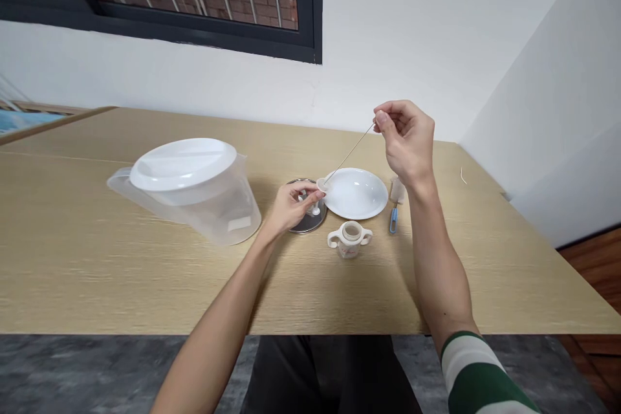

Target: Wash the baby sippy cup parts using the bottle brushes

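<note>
My left hand pinches a small whitish bottle part, round like a cap, above the left rim of a white plate. Raised to the upper right, my right hand grips the end of a thin wire straw brush. The brush slants down to the part in my left hand; its bristles do not show. Under my left hand lies a round metal tray with small clear and white pieces on it. Nearer me stands a cream two-handled baby cup without a lid, its mouth upward.
A large translucent pitcher with a white lid stands at the left. Beside the plate, a bottle brush with a blue handle lies near my right forearm. A small white curved strip rests farther right. Wall and window bound the table's back.
</note>
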A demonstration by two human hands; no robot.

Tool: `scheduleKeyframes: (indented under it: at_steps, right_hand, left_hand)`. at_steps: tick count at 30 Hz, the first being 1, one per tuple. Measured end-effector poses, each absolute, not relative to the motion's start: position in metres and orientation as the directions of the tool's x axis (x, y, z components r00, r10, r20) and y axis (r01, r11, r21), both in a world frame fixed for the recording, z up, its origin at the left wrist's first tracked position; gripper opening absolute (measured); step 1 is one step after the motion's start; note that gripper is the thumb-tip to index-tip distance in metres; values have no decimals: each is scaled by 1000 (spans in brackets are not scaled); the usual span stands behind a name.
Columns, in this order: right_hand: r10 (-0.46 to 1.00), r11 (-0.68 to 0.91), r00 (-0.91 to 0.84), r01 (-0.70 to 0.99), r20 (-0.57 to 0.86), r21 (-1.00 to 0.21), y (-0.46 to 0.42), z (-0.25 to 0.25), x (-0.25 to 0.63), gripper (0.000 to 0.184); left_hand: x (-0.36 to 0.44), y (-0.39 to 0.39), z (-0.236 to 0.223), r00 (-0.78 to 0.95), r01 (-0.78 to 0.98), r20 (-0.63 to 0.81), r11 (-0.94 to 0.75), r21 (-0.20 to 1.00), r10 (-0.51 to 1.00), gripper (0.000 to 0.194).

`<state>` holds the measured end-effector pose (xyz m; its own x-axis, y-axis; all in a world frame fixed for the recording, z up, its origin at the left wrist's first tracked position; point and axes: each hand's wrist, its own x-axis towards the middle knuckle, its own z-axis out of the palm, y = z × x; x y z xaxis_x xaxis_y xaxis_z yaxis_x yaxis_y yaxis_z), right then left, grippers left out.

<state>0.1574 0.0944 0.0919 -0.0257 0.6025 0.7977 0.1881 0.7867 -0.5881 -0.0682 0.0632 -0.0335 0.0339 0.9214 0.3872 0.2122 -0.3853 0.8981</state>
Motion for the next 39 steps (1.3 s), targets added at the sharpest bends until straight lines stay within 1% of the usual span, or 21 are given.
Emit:
scheduleKeyframes:
  at_steps: [9,15,22,28,31,35,39]
  right_hand:
    - [637,758,-62,233,768,-610,92,93,162,31]
    - [629,762,-56,239,775,-601,93,92,163,31]
    - [636,758,-53,231,770,-610,92,92,160,31]
    - [676,731,-141,254,723,-634,87,89,143,29]
    - [686,724,-172,256,707,-641,86,84,134,24]
    - [715,697,-214,282,665,-659,88,79,125,17]
    - [741,671,-253,311,622,-673,90,75,120,13]
  left_hand:
    - [-67,63,-33,14,191,375,-370,909,927,35]
    - [-69,63,-32,2,159,367,-363,918,930,39]
    - [-70,63,-33,21,150,361,-360,921,932,38]
    - [-67,64,-35,21,207,397,-393,896,917,36]
    - [-66,64,-36,20,220,409,-403,888,912,35]
    - [-65,61,-34,-9,204,403,-393,897,915,36]
    - [-63,59,-30,-32,181,407,-395,901,913,37]
